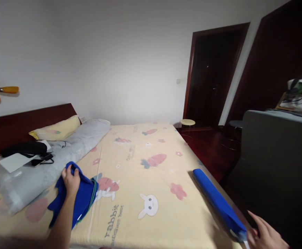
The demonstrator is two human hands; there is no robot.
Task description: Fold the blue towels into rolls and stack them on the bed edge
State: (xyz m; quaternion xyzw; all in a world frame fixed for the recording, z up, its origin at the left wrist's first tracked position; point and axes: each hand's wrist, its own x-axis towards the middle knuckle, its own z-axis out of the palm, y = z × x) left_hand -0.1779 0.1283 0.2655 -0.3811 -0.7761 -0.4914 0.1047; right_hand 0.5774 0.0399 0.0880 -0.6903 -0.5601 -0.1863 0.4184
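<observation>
My left hand (71,178) grips the top edge of a crumpled blue cloth bag (85,197) with a green cord, which lies on the left part of the bed (132,145). A long, narrow blue bundle (217,200) lies near the bed's right edge, running from the middle right toward the bottom right. At its near end is my right hand (266,231); the thumb and lower fingers are by a pale strap there, and the index finger is stretched out. Whether the right fingers hold the strap is not clear.
A rolled grey quilt (62,155), a yellow pillow (60,128), a white sheet (16,162) and a dark phone (37,162) are at the left by the headboard (31,121). Beyond the right side stand a round stool (187,122) and a large grey panel (278,155).
</observation>
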